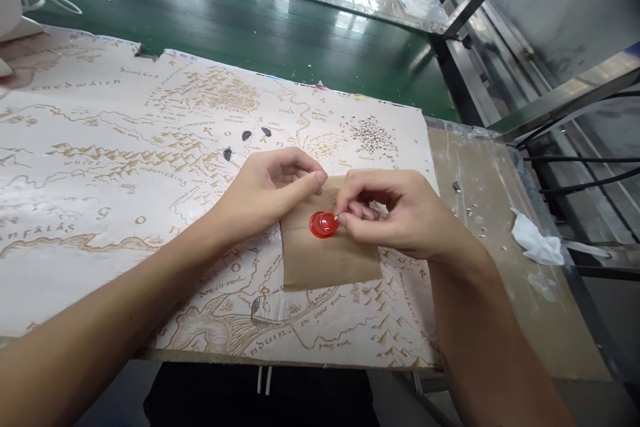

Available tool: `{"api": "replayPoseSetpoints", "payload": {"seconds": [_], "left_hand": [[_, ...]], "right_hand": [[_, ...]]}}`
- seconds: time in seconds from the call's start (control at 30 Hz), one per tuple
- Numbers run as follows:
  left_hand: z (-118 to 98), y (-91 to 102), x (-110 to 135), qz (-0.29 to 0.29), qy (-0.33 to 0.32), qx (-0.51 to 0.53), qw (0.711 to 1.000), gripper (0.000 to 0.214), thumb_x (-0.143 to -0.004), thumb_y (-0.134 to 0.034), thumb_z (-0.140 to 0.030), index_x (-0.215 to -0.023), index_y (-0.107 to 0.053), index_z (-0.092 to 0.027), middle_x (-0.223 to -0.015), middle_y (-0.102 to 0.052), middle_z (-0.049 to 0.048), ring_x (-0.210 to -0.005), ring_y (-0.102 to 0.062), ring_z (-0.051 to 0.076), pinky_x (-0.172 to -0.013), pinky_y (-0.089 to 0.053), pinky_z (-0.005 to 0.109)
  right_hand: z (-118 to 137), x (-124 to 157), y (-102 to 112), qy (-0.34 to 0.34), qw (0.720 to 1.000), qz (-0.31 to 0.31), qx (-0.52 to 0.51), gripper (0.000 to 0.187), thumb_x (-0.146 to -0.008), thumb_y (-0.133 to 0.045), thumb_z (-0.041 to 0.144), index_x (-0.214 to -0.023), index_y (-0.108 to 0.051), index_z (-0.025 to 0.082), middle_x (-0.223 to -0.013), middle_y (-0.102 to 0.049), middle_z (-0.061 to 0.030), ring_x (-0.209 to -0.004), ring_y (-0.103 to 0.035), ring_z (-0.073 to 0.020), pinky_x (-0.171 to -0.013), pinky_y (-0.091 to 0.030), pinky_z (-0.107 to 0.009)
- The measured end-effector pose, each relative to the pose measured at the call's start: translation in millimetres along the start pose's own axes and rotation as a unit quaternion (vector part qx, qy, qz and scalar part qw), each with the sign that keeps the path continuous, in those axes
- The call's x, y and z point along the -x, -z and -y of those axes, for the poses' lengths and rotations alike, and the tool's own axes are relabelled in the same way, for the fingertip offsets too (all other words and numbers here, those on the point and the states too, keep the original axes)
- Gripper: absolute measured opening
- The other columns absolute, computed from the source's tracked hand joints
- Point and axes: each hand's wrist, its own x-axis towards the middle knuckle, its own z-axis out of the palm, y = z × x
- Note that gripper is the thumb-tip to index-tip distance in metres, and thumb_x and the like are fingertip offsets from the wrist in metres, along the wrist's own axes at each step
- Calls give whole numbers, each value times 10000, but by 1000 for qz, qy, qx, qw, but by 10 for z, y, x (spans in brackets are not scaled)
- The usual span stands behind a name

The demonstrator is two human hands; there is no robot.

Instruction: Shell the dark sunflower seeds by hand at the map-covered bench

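Two bare hands work close together over a sheet of brown kraft paper (327, 263), which lies on a cream board (75, 280) printed with a tan map of mountains, rivers and lettering. The right hand (387, 210) is curled into a tight pinch, its thumb and forefinger meeting at the right rim of a round red disc (323, 224). The disc is glossy and translucent and sits on the upper part of the paper. The remaining fingers of that hand fold inward behind the pinch. The left hand (265, 190) is half closed, with its fingers loosely curled and its thumb lying along them. The thumb tip is at the paper's top edge, just beside the disc, but whether that hand grips anything I cannot tell. Both forearms run in from the lower corners of the view and angle toward each other. Dark flakes (245, 135) lie on the map above the left hand. A green conveyor belt (250, 27) runs beyond the board's far edge, and a crumpled white tissue (536, 247) lies on a scuffed bench top (475, 267) to the right.
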Motion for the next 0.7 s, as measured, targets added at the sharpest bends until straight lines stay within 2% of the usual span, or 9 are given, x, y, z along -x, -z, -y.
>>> {"api": "replayPoseSetpoints", "payload": {"seconds": [0.1,0.2,0.4,0.5,0.6,0.7], "left_hand": [[4,-9,-7,-2,-2,2,1000,155,-978,-824,-334,-943,-821,-183,-972,-842,60,-900,-761,203,-808,-588,325],[6,-11,-12,-3,-1,0,1000,147,-977,-823,-327,-950,-824,-183,-967,-840,59,-898,-759,201,-810,-587,325],[10,1,4,-8,0,-4,1000,150,-975,-825,-336,-954,-829,-188,-955,-833,53,-903,-760,202,-826,-593,331],[16,1,5,-4,7,9,1000,114,-930,-833,-274,-996,-834,-181,-955,-831,54,-900,-758,197,-823,-599,323],[21,-6,-2,0,7,34,999,172,-870,-837,-211,-1037,-830,-171,-964,-834,61,-920,-764,203,-855,-615,327],[20,-6,-12,-5,5,24,1000,154,-894,-829,-223,-1039,-833,-173,-983,-840,67,-926,-771,204,-857,-620,326]], "right_hand": [[0,6,-26,-2,999,39,11,189,-787,-725,45,-778,-763,230,-637,-507,64,-584,-425,-101,-544,-325,-292],[-14,0,-32,3,999,51,18,199,-778,-721,37,-789,-771,230,-629,-478,77,-571,-403,-93,-543,-310,-290],[-10,-4,-11,8,998,53,35,211,-775,-697,27,-779,-771,225,-627,-460,81,-577,-400,-89,-553,-308,-289],[-9,4,-10,11,998,49,35,212,-772,-698,25,-774,-770,225,-627,-465,79,-580,-405,-92,-557,-307,-292],[-12,15,-2,5,998,49,37,204,-777,-709,36,-771,-771,230,-620,-460,76,-580,-406,-99,-560,-304,-300],[-29,12,22,2,999,26,39,168,-793,-752,72,-770,-769,238,-618,-437,72,-578,-384,-106,-560,-286,-311]]}}
